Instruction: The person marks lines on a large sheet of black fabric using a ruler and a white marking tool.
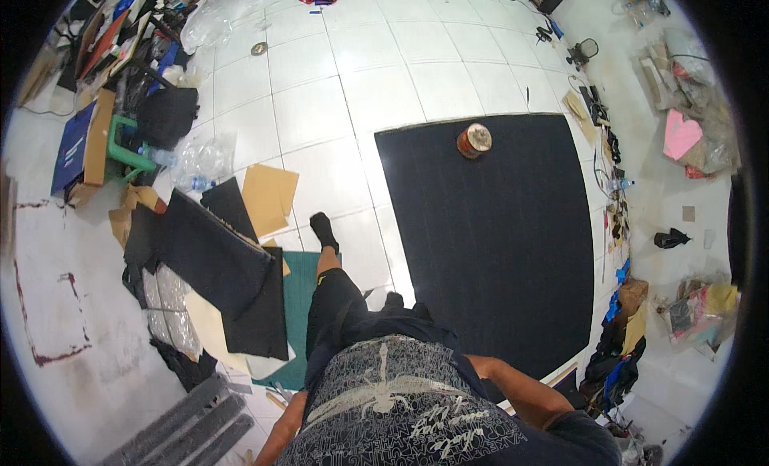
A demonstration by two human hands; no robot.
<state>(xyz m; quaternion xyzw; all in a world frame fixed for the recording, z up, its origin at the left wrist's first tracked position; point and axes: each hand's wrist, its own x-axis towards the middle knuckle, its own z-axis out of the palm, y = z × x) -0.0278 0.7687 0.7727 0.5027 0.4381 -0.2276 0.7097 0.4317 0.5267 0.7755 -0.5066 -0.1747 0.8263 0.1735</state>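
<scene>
My right forearm [525,390] reaches in from the lower right, and its hand is hidden behind my patterned dark shirt [384,394]. Along the shirt's left side my left forearm [282,428] shows, its hand also out of sight. A large black sheet [497,242] lies flat on the floor to my right, beside my right arm. Near its far edge stands a round can [474,141] with a stained pale top. On my left, a green mat [300,298] lies partly under a stack of black sheet pieces [216,250].
Tan sheets [271,197] lie beyond the stack on the white tiled floor [376,45]. A green stool [128,149] and piled clutter line the left wall. Grey padded strips [180,426] sit at lower left. Bags and cloth [617,354] run along the right wall.
</scene>
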